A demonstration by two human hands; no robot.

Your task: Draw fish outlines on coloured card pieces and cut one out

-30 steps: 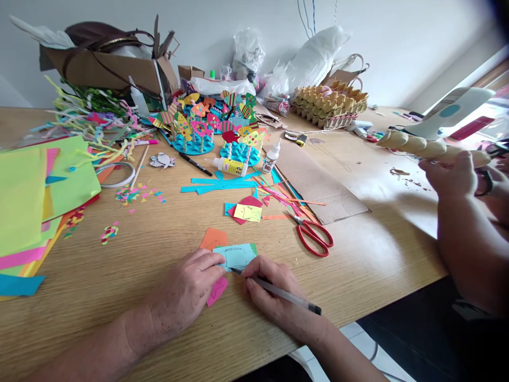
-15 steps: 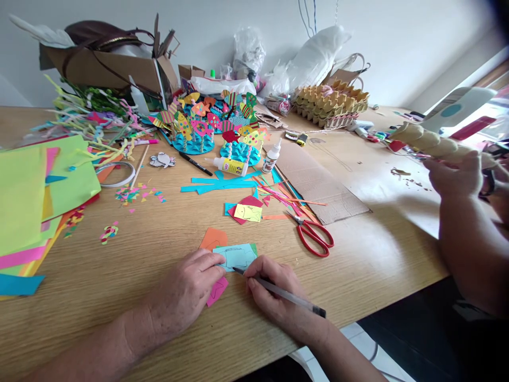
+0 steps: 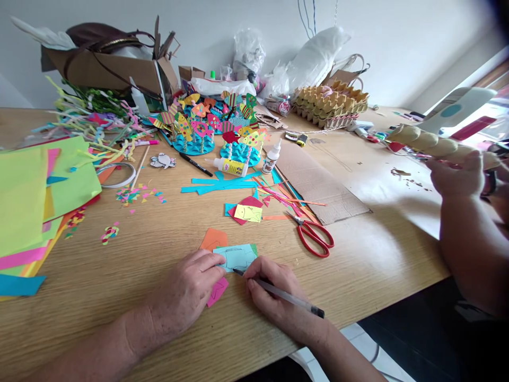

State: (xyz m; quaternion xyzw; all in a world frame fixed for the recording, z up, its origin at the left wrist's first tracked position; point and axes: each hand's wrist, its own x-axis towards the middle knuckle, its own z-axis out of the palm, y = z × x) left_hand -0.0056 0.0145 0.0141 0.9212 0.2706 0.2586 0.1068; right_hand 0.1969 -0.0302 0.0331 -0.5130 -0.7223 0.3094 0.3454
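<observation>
A light blue paper piece (image 3: 238,257) with a fish-like pen outline lies on the wooden table. My left hand (image 3: 191,286) presses on its left end, fingers together and bent. In my right hand (image 3: 274,292) is a pen (image 3: 292,298), its tip at the paper's lower edge. Partly under and beside the blue piece are an orange piece (image 3: 213,240) and a pink piece (image 3: 217,292), with a green edge showing behind. Farther back a yellow paper with a drawn fish (image 3: 248,213) rests on dark red paper.
Red-handled scissors (image 3: 315,237) lie to the right, near paper strips and a cardboard sheet (image 3: 322,185). Glue bottles (image 3: 271,157) and paper fish models (image 3: 194,132) stand behind. Coloured sheets (image 3: 24,201) cover the left. Another person's hand (image 3: 457,178) holds a scalloped piece at right.
The pen's rear end has shifted very slightly left and down in my right hand. My left hand stays on the paper.
</observation>
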